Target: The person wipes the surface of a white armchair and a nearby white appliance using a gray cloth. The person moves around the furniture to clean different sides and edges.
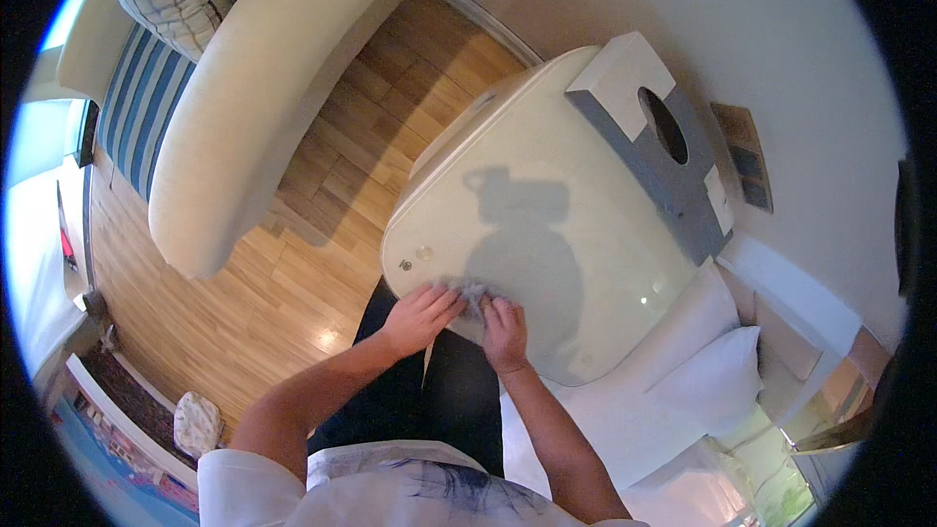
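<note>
My left hand (pixel 426 316) and my right hand (pixel 504 332) meet at the near edge of a pale glossy tabletop (pixel 625 263). Between their fingertips is a small, crumpled, fuzzy grey piece of material (pixel 473 293); its exact kind is too small to make out. Both sets of fingers are closed on it, the left from its left side and the right from its right side. A small dark round thing (pixel 406 265) lies on the tabletop's left corner, close to my left hand.
A grey and white tissue box (pixel 634 137) with an oval opening stands along the table's far right side, near the wall. Left of the table, a cream sofa (pixel 254 88) rises from the wooden floor (pixel 264 303). White pillows (pixel 717 371) lie to the right.
</note>
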A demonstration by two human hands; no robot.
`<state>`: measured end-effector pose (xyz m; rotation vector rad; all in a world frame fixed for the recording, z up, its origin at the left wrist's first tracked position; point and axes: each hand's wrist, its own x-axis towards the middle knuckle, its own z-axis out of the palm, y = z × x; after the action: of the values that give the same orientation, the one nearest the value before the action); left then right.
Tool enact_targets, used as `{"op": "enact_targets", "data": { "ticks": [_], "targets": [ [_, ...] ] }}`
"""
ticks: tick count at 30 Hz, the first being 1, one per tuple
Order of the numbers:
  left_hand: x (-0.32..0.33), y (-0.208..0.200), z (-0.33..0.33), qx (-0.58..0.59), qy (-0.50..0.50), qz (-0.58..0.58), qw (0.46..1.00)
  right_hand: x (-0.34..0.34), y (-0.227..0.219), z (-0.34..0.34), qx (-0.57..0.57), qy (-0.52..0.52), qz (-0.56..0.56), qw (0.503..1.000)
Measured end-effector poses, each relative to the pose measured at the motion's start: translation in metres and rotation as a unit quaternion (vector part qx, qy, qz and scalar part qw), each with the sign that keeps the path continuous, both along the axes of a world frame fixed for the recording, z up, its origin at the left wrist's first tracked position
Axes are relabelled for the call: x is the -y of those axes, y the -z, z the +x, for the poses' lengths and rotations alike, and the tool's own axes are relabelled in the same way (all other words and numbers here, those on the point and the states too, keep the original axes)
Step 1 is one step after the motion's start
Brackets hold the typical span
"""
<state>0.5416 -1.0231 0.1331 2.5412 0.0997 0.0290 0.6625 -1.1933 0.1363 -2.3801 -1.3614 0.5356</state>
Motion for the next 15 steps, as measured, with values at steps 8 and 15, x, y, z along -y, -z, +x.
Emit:
{"op": "enact_targets", "data": {
  "ticks": [8,15],
  "targets": [
    [-0.019,-0.006,0.014,-0.001,-0.189,0.053,0.981,-0.089,0.006,0.052,0.016,-0.088,0.121,0.989],
    [0.027,-0.011,0.033,-0.004,-0.389,0.098,0.916,-0.101,0.007,0.069,0.004,-0.142,0.164,0.976]
  ]
}}
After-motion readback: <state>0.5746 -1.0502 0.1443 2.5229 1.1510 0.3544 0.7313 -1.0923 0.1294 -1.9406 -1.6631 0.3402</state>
